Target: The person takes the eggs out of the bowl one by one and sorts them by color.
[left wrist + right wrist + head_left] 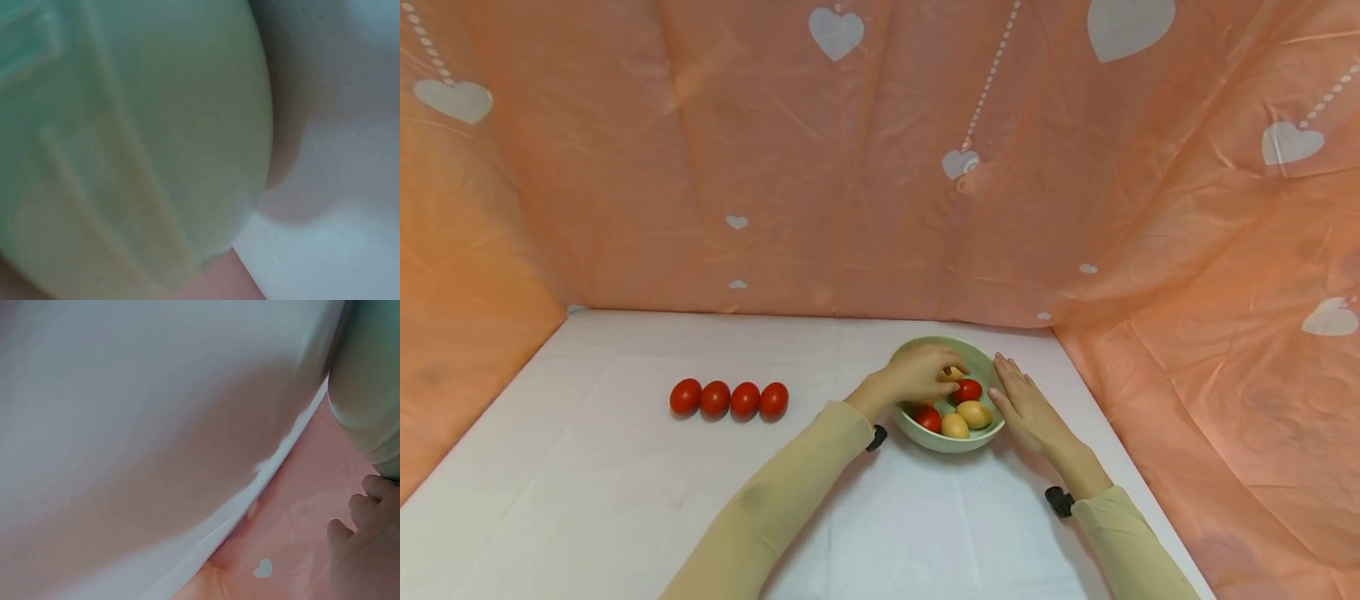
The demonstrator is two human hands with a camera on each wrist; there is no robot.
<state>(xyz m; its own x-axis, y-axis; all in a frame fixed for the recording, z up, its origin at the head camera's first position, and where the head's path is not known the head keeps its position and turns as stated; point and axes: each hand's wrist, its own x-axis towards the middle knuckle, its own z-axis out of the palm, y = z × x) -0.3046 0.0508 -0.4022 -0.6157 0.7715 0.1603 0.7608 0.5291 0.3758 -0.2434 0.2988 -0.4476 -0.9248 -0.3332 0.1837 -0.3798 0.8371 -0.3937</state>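
Observation:
A pale green bowl (951, 444) stands on the right of the white table, with several yellow and red egg-shaped pieces inside. From the left, my left hand (917, 375) reaches over its rim, fingers bent down and thumb below, around a yellow egg (952, 374). Just under the thumb lies a red egg (967, 391). My right hand (1030, 412) is held with fingers extended along the bowl's right side. Only the bowl's outer wall (206, 112) fills most of the left wrist view. In the right wrist view, fingers (365, 509) show beside the bowl.
Several red eggs (745, 401) lie in a row on the left half of the white tablecloth (587, 500). Orange curtains (880, 208) with pale hearts enclose the back and sides. The table's right edge (1131, 454) runs close beside my right arm.

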